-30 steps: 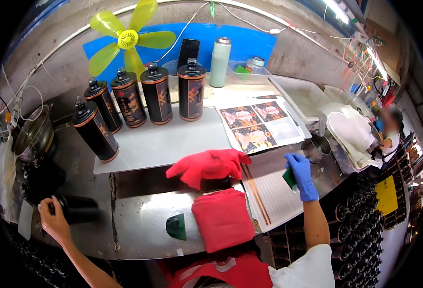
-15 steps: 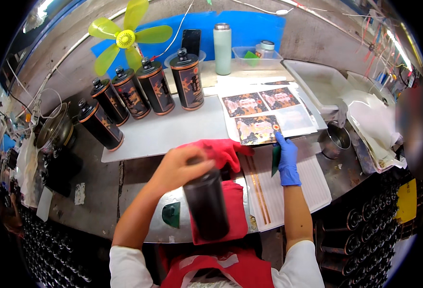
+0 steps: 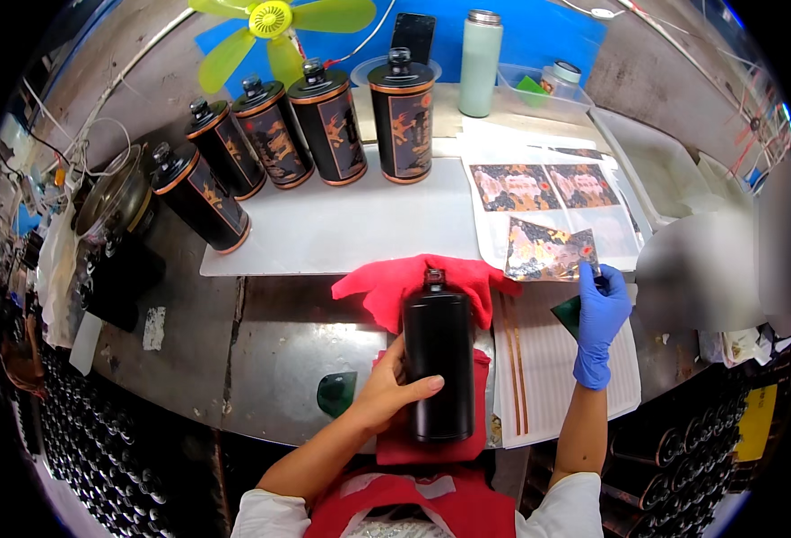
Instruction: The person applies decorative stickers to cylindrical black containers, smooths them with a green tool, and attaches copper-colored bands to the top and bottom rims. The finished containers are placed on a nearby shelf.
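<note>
A plain black bottle (image 3: 438, 359) lies or leans on a folded red cloth (image 3: 394, 448), its neck against a crumpled red cloth (image 3: 382, 282). My bare left hand (image 3: 391, 386) is closed on its left side, thumb across the front and fingers partly hidden. In a blue glove, my right hand (image 3: 604, 323) pinches the lower right corner of a patterned decal (image 3: 548, 251), its near edge lifted from the stack of printed sheets (image 3: 512, 186). A dark green flat scraper (image 3: 568, 316) juts from beside the gloved fingers and seems held along with it.
Several decorated black bottles (image 3: 400, 125) stand on a pale board (image 3: 360, 220) at the back left, below a green fan (image 3: 270, 20). Copper strips (image 3: 517, 377) lie on lined paper at right. Another green scraper (image 3: 335, 394) rests left of the cloth. A pale green flask (image 3: 481, 67) stands behind.
My left hand has shifted from the bottle's top to its side, and the bottle now sits steady on the cloth. The gloved hand has lifted and turned the decal. The view has shifted.
</note>
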`<state>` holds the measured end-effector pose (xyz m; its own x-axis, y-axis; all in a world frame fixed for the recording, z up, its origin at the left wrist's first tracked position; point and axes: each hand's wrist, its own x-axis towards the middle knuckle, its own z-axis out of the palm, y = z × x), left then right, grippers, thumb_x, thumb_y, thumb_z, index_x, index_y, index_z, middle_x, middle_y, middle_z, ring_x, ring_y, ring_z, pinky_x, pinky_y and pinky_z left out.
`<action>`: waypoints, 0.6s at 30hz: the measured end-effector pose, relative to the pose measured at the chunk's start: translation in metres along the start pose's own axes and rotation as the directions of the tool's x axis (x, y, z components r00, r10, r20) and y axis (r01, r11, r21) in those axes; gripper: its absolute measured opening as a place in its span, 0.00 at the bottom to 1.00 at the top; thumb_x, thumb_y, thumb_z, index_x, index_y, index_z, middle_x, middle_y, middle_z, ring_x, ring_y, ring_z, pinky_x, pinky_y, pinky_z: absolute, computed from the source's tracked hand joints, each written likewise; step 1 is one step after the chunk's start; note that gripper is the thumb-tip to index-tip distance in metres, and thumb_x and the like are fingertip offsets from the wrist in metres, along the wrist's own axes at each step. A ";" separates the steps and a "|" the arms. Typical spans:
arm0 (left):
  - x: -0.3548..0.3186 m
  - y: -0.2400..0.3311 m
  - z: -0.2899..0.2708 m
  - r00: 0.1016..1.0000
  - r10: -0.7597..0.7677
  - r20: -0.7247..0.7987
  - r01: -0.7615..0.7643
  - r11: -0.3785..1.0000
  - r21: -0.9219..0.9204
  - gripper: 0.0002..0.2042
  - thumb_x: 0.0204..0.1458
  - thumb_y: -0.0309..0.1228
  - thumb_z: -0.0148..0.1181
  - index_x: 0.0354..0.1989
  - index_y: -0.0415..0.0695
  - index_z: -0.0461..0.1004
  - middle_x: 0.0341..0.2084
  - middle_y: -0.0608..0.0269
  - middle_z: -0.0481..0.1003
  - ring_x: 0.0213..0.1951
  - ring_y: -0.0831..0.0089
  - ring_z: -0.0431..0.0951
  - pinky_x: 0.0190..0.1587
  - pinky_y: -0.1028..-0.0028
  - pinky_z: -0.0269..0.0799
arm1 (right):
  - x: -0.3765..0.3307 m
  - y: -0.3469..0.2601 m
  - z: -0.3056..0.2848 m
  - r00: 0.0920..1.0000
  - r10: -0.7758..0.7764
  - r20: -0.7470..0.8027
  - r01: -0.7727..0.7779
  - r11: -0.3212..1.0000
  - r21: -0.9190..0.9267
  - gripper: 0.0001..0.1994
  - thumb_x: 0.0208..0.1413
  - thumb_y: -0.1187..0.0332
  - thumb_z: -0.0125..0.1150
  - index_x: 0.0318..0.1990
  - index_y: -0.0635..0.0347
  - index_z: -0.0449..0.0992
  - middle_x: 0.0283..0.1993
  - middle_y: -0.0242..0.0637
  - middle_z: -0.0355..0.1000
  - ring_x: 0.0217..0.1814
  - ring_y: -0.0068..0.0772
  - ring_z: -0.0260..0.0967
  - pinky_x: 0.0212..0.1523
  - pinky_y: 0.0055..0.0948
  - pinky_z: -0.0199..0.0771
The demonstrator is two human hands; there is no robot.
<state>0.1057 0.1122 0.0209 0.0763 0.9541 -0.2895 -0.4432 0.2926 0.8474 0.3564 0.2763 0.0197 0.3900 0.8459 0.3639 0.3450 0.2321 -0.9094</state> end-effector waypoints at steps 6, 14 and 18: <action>-0.005 0.011 0.005 0.999 0.028 -0.027 -0.025 0.996 0.082 0.47 0.40 0.32 0.69 0.64 0.39 0.41 0.55 0.51 0.59 0.58 0.64 0.60 0.59 0.67 0.55 | 0.009 -0.018 -0.013 0.997 0.039 0.065 -0.050 0.983 0.176 0.08 0.47 0.76 0.64 0.34 0.63 0.73 0.25 0.25 0.66 0.23 0.11 0.59 0.23 0.13 0.58; 0.003 -0.001 0.002 0.971 0.239 0.014 -0.233 0.929 0.289 0.50 0.39 0.35 0.69 0.64 0.36 0.38 0.56 0.47 0.58 0.57 0.61 0.62 0.59 0.67 0.57 | 0.006 -0.073 -0.028 0.963 -0.104 0.247 0.105 0.994 0.007 0.13 0.46 0.80 0.61 0.41 0.61 0.73 0.24 0.23 0.65 0.21 0.10 0.57 0.21 0.13 0.57; -0.009 0.002 -0.003 0.966 0.244 -0.090 -0.217 0.946 0.241 0.50 0.37 0.36 0.71 0.64 0.35 0.40 0.58 0.48 0.56 0.59 0.60 0.60 0.60 0.64 0.55 | -0.017 -0.129 -0.043 0.880 -0.015 0.476 0.085 0.988 -0.126 0.13 0.41 0.81 0.61 0.39 0.62 0.76 0.24 0.23 0.67 0.22 0.09 0.57 0.22 0.13 0.57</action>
<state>0.1018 0.1036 0.0240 -0.1147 0.9870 -0.1123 -0.2204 0.0849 0.9717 0.3424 0.2116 0.1396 -0.0681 0.9689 0.2379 0.4815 0.2408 -0.8427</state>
